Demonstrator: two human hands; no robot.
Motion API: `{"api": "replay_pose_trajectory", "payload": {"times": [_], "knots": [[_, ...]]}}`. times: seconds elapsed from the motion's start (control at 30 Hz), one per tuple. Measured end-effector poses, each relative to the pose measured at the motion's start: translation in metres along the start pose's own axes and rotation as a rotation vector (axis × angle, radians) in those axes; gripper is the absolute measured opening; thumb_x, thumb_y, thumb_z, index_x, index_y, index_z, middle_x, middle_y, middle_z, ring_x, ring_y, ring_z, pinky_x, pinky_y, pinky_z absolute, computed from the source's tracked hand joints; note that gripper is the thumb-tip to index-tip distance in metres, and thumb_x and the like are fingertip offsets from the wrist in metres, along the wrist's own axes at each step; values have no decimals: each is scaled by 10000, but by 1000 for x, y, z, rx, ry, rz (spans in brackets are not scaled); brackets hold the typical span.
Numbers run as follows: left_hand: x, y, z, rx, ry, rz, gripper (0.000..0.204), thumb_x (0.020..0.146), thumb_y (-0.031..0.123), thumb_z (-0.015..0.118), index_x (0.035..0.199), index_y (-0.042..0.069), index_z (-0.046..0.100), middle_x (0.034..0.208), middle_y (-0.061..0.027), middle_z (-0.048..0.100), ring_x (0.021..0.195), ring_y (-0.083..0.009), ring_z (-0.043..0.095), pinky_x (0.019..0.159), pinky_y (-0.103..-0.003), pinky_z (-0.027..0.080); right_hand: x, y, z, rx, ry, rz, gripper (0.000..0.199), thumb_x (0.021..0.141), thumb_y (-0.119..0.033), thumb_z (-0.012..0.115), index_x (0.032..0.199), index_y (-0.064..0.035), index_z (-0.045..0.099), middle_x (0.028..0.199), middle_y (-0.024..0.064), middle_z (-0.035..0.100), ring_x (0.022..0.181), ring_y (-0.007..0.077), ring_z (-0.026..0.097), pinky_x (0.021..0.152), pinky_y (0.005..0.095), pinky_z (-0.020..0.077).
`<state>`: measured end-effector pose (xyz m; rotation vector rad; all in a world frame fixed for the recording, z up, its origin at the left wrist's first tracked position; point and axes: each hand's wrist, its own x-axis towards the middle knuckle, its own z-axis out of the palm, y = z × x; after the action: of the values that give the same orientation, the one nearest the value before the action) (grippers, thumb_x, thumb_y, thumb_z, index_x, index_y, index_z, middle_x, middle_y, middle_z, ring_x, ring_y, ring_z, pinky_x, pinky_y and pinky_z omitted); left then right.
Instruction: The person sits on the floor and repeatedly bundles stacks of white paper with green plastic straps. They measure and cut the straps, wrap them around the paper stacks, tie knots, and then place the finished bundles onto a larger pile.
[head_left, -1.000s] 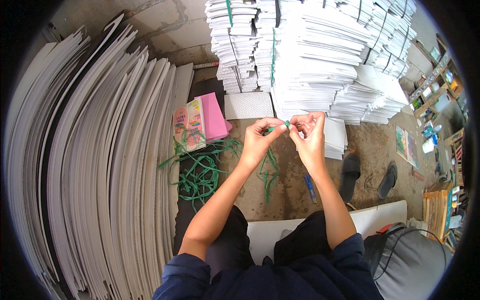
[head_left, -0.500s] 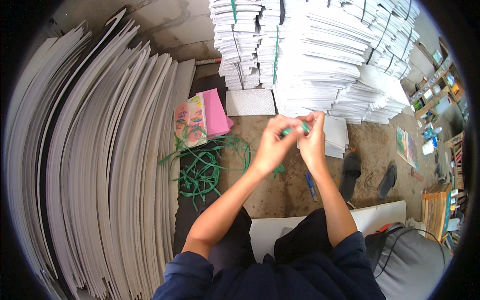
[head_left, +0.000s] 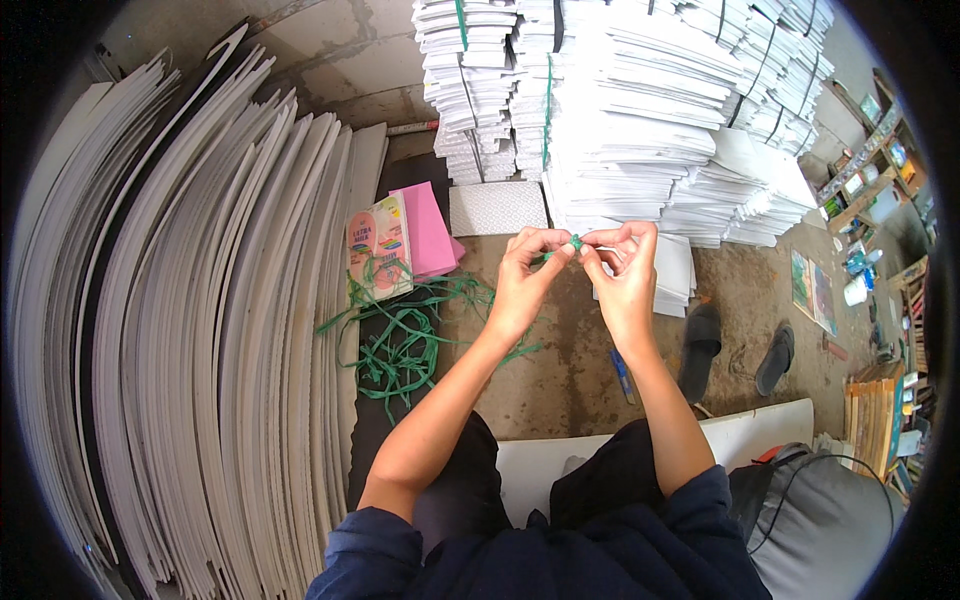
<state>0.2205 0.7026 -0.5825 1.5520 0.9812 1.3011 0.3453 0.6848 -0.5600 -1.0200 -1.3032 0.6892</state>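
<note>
1. Since the earlier frames, both hands have been kept together above the floor, with the fingertips drawn closer over a small green knot.
2. Nearest the body, a white board [head_left: 740,435] is seen lying across the lap area, beside a grey bag [head_left: 820,520].
3. A green strap [head_left: 575,243] is pinched between the fingertips of the left hand [head_left: 527,280] and the right hand [head_left: 625,285], both clenched on it (its loose end is seen hanging below the left wrist).
4. A tangle of green straps [head_left: 400,340] is spread on the floor [head_left: 570,370] near the left hand, and a blue pen [head_left: 622,375] is laid below the right.
5. Farther off, a pink booklet [head_left: 425,230], black sandals [head_left: 735,350] and stacked white paper bundles [head_left: 640,110] are seen.
</note>
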Motion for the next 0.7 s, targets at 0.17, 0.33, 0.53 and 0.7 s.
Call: {"api": "replay_pose_trajectory", "payload": {"times": [0.17,0.33,0.53,0.7], "knots": [[-2,-1,6,-532,-61,-240,174,849,188,534,960,63,580,925,26,565,907,-75,463,836,-262,329,-2,-5,5,-90,30,-203,311,752,114,533,893,-32,298,810,126,563,784,178,578,721,289,485],[-4,6,6,-672,-125,-334,166,847,193,540,975,92,575,930,37,574,898,-68,471,833,-259,322,-4,-9,5,-103,47,-207,284,760,118,517,866,-28,298,803,140,579,766,184,591,728,292,490],[1,-6,-2,-551,-163,-86,147,824,153,581,920,44,601,878,2,591,832,-53,469,779,-226,352,-6,-14,6,-108,23,-226,274,766,119,508,861,-28,297,828,154,582,771,190,592,743,306,495],[3,-2,3,-448,25,-57,113,797,91,610,883,16,608,861,-18,603,815,-64,505,762,-224,402,-4,-12,6,-85,20,-238,268,766,110,520,868,-22,310,830,160,581,778,209,599,741,324,501]]}}
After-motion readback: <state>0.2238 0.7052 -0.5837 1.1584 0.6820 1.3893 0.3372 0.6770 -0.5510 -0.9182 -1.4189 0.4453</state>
